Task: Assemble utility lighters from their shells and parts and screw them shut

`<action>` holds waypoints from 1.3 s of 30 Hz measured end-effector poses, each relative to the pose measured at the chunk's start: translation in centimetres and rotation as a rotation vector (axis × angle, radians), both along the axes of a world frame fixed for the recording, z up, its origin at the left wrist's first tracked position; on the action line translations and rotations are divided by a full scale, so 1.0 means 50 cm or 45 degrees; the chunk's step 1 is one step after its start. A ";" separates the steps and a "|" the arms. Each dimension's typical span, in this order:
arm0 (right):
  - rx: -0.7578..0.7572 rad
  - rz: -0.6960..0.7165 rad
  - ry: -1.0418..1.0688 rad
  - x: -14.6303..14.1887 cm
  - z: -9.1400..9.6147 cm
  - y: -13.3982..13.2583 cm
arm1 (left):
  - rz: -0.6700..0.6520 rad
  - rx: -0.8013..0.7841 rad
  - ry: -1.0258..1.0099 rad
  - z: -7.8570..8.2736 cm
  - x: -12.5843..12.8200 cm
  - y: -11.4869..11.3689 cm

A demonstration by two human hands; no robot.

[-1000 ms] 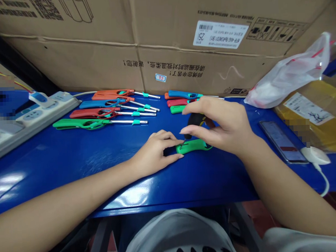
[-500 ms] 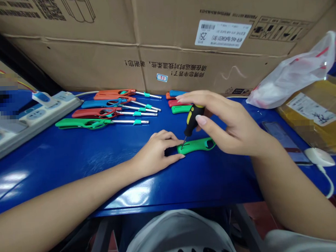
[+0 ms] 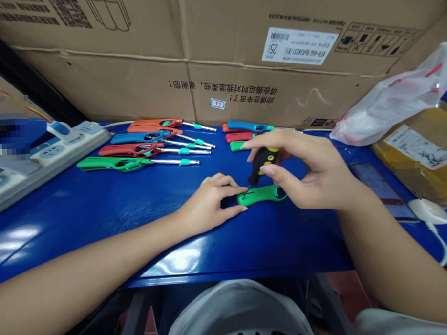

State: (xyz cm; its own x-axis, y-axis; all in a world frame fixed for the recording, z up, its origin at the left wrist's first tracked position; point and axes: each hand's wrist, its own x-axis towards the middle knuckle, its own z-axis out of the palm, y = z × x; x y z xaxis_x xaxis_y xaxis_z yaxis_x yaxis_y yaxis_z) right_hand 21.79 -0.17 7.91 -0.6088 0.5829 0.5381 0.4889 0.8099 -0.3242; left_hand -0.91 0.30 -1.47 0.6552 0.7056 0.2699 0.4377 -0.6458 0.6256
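On blue bench (image 3: 100,206): L hand (image 3: 210,202) pins green lighter body (image 3: 263,194), R hand (image 3: 311,174) grips screwdriver (image 3: 260,162); tip could slip if body shifts

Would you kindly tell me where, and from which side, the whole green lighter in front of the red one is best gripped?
Probably by its thick handle, from above on the near side. The green lighter lies flat on the blue table, thin metal tube pointing away from the power strip; the red lighter lies close behind, the near side open.
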 end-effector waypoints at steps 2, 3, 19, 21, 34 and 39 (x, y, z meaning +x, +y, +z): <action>0.022 -0.009 0.029 0.003 -0.003 0.003 | 0.000 0.005 0.004 0.000 0.000 0.000; 0.054 -0.027 0.030 0.003 -0.005 0.005 | 0.001 0.011 0.007 -0.001 0.000 0.000; -0.505 -0.201 0.638 0.094 -0.028 0.076 | -0.022 0.107 0.255 0.043 -0.028 0.003; -0.646 -0.191 0.561 0.123 -0.052 0.087 | -0.040 0.138 0.263 0.043 -0.028 0.001; -0.346 -0.260 -0.161 0.182 -0.113 0.087 | -0.232 0.189 0.385 0.041 -0.032 0.010; -0.589 -0.218 -0.310 0.222 -0.060 0.066 | -0.126 -0.016 0.260 0.055 -0.053 0.024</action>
State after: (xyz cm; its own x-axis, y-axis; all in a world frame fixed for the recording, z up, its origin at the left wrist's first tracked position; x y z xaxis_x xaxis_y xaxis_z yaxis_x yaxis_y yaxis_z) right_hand 32.89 3.12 4.90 -0.5597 0.8267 0.0577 0.7065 0.5123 -0.4883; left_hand -3.58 1.49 1.26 0.7616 0.6375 0.1165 0.4909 -0.6848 0.5386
